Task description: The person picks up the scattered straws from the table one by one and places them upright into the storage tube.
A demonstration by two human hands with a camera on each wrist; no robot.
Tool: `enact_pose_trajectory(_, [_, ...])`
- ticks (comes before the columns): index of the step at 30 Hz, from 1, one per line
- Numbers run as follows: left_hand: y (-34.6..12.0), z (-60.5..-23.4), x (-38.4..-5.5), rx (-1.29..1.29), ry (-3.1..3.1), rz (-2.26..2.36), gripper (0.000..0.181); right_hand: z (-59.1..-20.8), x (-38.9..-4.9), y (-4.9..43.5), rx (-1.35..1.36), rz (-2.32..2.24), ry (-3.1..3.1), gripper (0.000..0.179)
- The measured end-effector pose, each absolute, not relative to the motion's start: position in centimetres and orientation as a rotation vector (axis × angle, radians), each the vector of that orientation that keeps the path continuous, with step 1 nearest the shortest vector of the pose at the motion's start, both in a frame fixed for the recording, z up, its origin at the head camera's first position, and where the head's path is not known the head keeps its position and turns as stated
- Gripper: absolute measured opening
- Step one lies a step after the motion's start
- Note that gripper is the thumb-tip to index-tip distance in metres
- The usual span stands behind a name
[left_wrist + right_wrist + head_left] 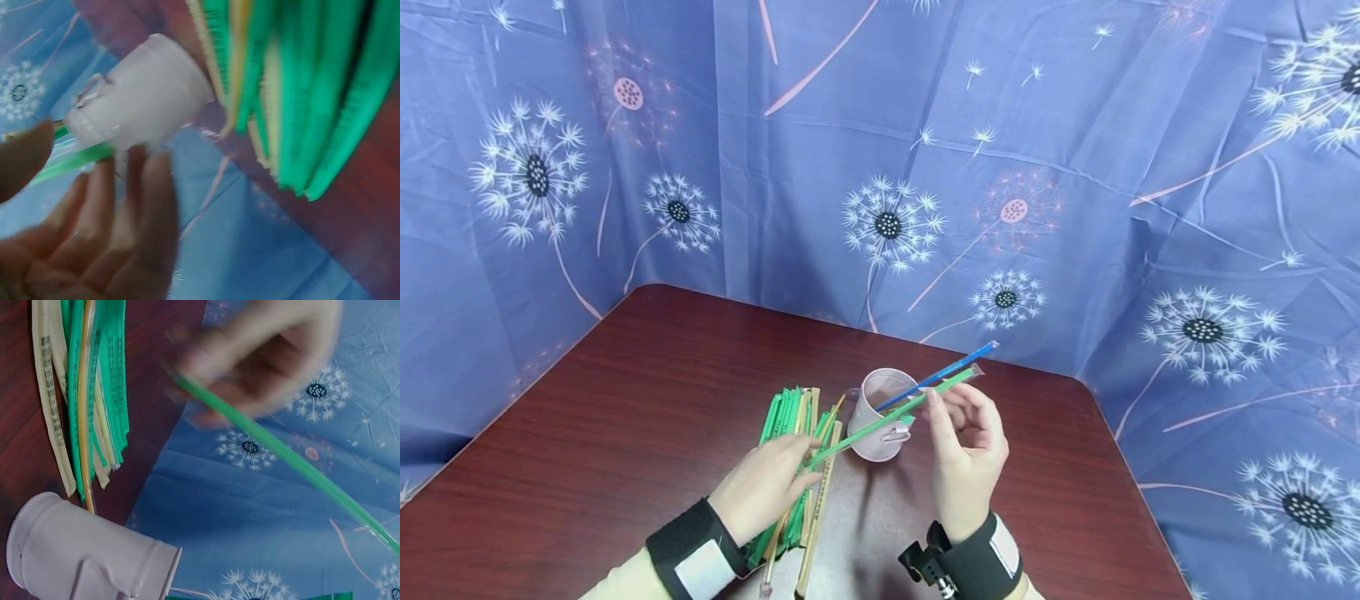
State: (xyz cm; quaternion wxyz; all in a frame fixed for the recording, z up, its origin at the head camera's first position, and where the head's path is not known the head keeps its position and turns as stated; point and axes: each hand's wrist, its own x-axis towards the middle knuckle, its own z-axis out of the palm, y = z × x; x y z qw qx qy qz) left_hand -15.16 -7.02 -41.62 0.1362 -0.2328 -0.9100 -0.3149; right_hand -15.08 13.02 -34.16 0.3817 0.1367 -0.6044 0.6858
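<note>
A long green straw (880,423) in a clear wrapper slants across the front of a pale mug (872,454). Its lower end is pinched by my left hand (771,483), beside the pile of wrapped straws (782,421). My right hand (970,446), to the right of the mug, holds the straw near its upper end between thumb and fingers. A blue straw (951,367) leans out of the mug. The right wrist view shows the left hand (262,356), blurred, at the straw's end. In the left wrist view the right hand (106,231) has its fingers spread near the mug's rim.
Green and tan wrapped sticks (53,406) lie side by side left of the mug, some with printed wrappers. A yellowish straw (84,394) lies on top of them. The dark red table (700,358) is bordered by blue dandelion-print cloth (805,192).
</note>
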Motion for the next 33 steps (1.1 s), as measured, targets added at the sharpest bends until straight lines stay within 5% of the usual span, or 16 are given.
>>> enact_pose_trajectory(6, [-7.9, -43.5, -15.4, -0.603, -2.908, -0.817, 0.038, -33.8, -15.4, 13.3, 0.346, 1.734, -1.440, 0.016])
enact_pose_trajectory(12, [-8.1, -44.7, -15.9, -0.573, -2.961, -0.826, 0.022, -33.8, -16.2, 14.1, 0.323, 1.683, -1.349, 0.017])
enact_pose_trajectory(25, [-8.3, -45.4, -15.9, -0.566, -2.997, -0.871, 0.019, -35.1, -17.7, 16.0, 0.311, 1.596, -1.249, 0.016])
enact_pose_trajectory(33, [-8.2, -45.7, -15.8, -0.603, -3.000, -0.913, 0.037, -35.0, -18.1, 16.9, 0.322, 1.631, -1.145, 0.016])
